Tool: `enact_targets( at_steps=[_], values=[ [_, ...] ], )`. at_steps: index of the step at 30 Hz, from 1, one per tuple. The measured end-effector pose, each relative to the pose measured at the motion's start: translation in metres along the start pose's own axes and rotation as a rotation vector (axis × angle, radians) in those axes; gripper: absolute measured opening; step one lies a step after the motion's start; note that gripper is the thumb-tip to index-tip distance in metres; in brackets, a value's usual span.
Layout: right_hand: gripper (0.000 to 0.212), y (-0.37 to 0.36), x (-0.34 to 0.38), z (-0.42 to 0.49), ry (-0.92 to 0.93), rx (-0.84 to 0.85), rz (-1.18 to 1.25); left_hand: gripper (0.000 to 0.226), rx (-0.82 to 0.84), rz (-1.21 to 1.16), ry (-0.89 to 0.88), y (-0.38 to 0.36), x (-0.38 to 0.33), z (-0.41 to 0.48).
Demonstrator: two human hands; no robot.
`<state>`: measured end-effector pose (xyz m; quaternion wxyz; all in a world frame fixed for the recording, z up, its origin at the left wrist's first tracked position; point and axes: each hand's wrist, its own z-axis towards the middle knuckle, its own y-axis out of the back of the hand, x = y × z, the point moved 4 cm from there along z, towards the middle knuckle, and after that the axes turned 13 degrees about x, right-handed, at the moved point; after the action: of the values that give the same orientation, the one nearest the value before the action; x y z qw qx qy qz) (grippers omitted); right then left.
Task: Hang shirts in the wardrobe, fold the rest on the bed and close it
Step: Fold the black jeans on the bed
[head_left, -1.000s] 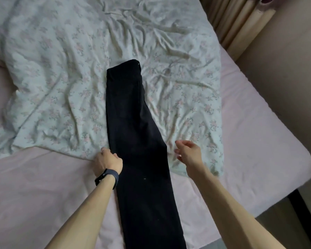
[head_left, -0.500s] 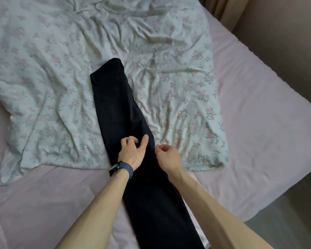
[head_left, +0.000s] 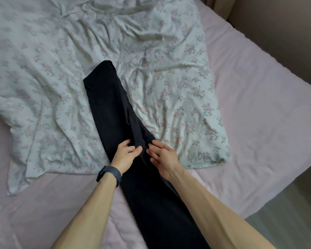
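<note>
- A pair of black trousers (head_left: 115, 112) lies flat on the bed (head_left: 258, 105), folded lengthwise into one long narrow strip.
- Its long axis runs diagonally: the waist end points toward the far side of the bed, a little left of centre, and the legs run back to the near edge and out of view at the bottom.
- The far half rests on a crumpled floral duvet (head_left: 169, 78); the near half lies on the bare pink sheet (head_left: 34, 203).
- The left hand (head_left: 123, 155) sits on the trousers' left edge about midway along the strip, fingers curled in and thumb pressed toward them, pinching a small fold of the black cloth.
- A dark band (head_left: 109, 175) wraps the left wrist, and a ring shows on one finger.
- The right hand (head_left: 164, 158) lies just beside the left, on the right side of the strip, fingers spread and loosely bent with the tips touching the cloth, clamped on nothing.
- The two hands are close together but not touching.
</note>
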<state>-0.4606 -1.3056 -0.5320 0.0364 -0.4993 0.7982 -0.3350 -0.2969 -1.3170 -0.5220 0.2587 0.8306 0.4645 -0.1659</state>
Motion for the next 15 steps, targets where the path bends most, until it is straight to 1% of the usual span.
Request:
enact_targets(
  at_steps=[2,4,7,10,12,13,15],
  values=[
    [0.029,-0.005,0.005,0.009,0.005,-0.037,-0.014,0.034,0.018,0.028,-0.009,0.002,-0.001,0.0],
    [0.024,-0.006,0.013,0.017,0.026,-0.089,0.047,0.029,0.027,0.065,-0.017,0.005,0.001,0.0],
    [0.015,-0.001,0.029,0.02,0.043,-0.129,0.205,0.035,0.014,0.138,-0.038,0.005,0.007,0.001],
    [0.024,0.003,0.039,0.016,0.076,-0.115,0.272,0.032,-0.019,0.174,-0.054,-0.002,0.007,0.003],
    [0.024,0.002,0.041,0.01,0.095,-0.117,0.179,0.035,-0.05,0.21,-0.041,-0.008,0.008,0.005],
    [0.022,0.002,0.039,0.008,0.068,-0.121,0.084,0.037,-0.069,0.22,-0.04,-0.011,0.008,0.006],
    [0.024,-0.006,0.031,0.005,-0.024,-0.123,-0.189,0.038,-0.085,0.21,-0.041,-0.012,0.008,0.007]
  ],
)
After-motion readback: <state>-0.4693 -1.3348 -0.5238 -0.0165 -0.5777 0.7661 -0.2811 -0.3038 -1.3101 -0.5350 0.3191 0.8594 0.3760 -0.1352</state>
